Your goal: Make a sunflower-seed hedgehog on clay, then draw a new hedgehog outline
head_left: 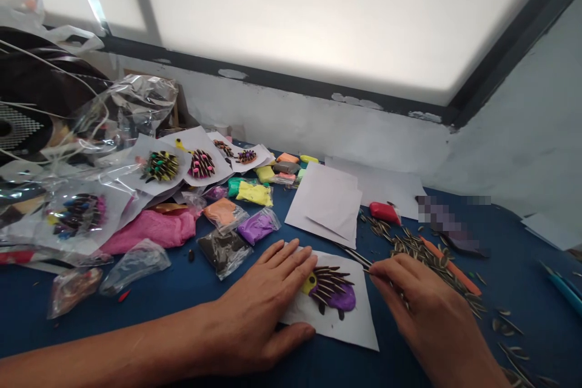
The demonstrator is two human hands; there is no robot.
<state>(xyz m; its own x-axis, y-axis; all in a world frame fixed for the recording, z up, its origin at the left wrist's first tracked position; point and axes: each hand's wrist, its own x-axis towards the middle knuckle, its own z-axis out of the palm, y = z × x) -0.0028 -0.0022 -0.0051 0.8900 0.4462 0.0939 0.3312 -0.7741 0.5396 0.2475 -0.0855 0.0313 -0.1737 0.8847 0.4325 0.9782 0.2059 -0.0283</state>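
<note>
Left hand (268, 300) flat on paper (352, 334); right hand (422, 309) pinching thin tool (357, 256).

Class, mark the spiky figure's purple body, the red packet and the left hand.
Purple body (342, 299): head view, its bare rear part.
Red packet (383, 212): head view, its middle.
Left hand (270, 294): head view, back of the hand.

Bare left hand (273, 298) and slender forearm (154, 345), bare right hand (425, 306)

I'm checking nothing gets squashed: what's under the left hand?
Part of the white sheet runs under the left hand; the yellow head shows beside it. Whatever else the hand covers can't be seen.
</note>
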